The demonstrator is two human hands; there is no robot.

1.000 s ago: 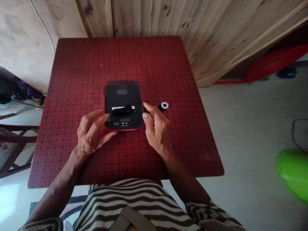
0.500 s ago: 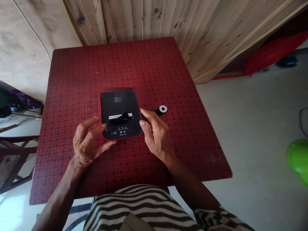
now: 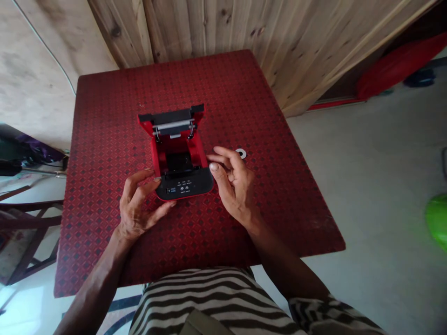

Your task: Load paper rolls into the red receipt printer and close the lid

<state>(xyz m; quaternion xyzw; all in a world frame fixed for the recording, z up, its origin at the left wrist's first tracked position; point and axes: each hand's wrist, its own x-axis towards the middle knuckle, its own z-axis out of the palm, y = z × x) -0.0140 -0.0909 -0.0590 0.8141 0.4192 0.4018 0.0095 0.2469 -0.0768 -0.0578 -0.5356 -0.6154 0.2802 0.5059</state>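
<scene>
A small red and black printer (image 3: 181,179) sits mid-table on the red patterned tablecloth (image 3: 244,93). Its lid (image 3: 171,120) stands open and tilted back, showing a red inner bay. My left hand (image 3: 139,204) rests at the printer's front left corner with spread fingers touching its side. My right hand (image 3: 232,184) hovers by the right side, fingers loosely curled, thumb near the front corner, holding nothing that I can see. A small white ring-shaped roll (image 3: 240,152) lies on the cloth just behind my right fingers.
A wooden plank wall (image 3: 216,23) stands behind the table. A dark wooden chair (image 3: 24,223) is at the left, a red object (image 3: 398,65) at the far right by the wall, and a green object (image 3: 438,221) on the floor at the right edge.
The printer's lid has swung up and back, from shut to open. My right hand has drawn slightly off the printer's side. The camera view has shifted a little.
</scene>
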